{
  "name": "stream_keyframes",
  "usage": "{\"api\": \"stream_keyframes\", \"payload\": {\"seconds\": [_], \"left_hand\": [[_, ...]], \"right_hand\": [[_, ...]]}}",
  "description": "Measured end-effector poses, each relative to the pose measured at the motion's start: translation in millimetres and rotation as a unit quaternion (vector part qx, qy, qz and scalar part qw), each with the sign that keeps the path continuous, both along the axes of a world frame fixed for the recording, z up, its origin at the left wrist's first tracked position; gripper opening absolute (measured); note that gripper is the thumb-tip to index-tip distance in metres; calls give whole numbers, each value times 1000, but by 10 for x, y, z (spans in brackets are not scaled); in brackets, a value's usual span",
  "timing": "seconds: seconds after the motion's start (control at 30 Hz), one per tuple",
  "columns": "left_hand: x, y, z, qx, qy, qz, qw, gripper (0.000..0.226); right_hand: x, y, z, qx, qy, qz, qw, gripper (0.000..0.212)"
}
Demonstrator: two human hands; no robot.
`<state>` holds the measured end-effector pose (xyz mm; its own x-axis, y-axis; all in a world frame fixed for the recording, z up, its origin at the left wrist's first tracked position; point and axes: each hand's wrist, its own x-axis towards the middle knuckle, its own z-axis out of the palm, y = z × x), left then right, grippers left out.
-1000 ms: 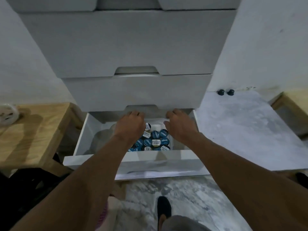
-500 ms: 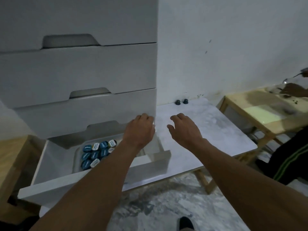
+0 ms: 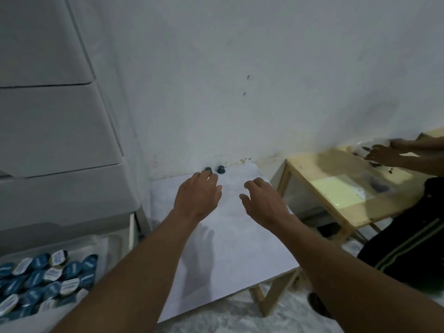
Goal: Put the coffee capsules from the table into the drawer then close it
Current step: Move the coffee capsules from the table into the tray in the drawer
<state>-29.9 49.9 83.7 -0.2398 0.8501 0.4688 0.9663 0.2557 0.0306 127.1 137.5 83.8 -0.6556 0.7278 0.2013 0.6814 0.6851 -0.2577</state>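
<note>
White drawer cabinet [image 3: 55, 121] at left; bottom drawer [image 3: 113, 243] pulled open, holding heap of blue and white foil-lidded coffee capsules [image 3: 43, 277]. Pale marbled tabletop [image 3: 230, 248] on wooden legs beside it, against white wall. Two dark blue round capsules [image 3: 217, 169] at table's far edge by wall. Left hand [image 3: 198, 195] palm down, fingers loosely spread, fingertips at nearer capsule, contact unclear. Right hand [image 3: 263, 203] empty, fingers apart, hovering further right.
</note>
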Motion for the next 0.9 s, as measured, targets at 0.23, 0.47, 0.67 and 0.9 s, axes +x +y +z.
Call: {"api": "stream_keyframes", "payload": {"seconds": [0.23,0.47,0.67,0.9], "left_hand": [[128,683,-134,-46,-22,54,997,26],[-247,1080,-376,-96,-36,102,990,27],[-693,1519,-700,-129,-46,115,984,19],[-1066,2045,-1138,-161,-78,85,980,32]], "right_hand": [[25,877,-48,-27,-20,50,998,34],[-399,1373,-367,-73,-20,88,993,31],[-779,1839,-624,-107,-41,92,989,32],[-1225,2284,-985,-160,-99,75,979,33]]}}
